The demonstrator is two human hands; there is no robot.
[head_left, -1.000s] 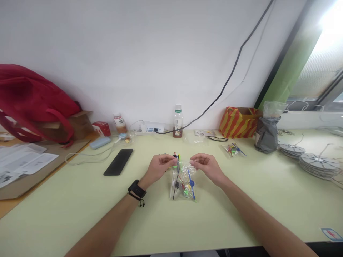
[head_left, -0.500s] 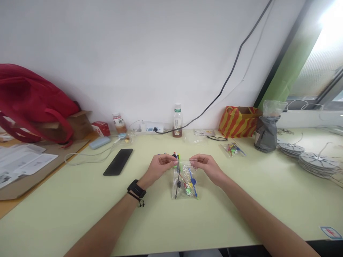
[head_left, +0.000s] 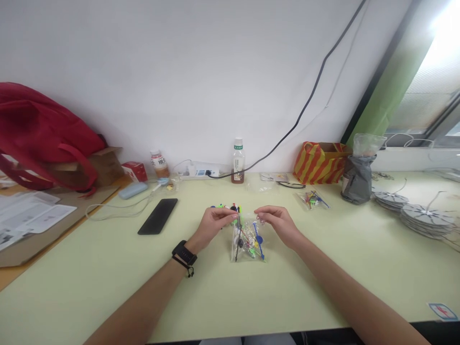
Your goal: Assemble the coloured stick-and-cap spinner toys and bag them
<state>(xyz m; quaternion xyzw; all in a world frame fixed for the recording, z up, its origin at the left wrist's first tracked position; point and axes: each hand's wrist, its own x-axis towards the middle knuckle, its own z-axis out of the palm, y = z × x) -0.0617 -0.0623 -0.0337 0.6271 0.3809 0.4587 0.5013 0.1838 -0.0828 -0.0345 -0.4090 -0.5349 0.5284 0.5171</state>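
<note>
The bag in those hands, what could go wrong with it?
The left hand and right hand seem to pinch the bag only near its top, so it might slip. I can't tell if the top is sealed; if it's open, the colourful bits inside could spill. More bits lie just behind the left hand, so it might bump them, or spilled ones could get mixed in.
</note>
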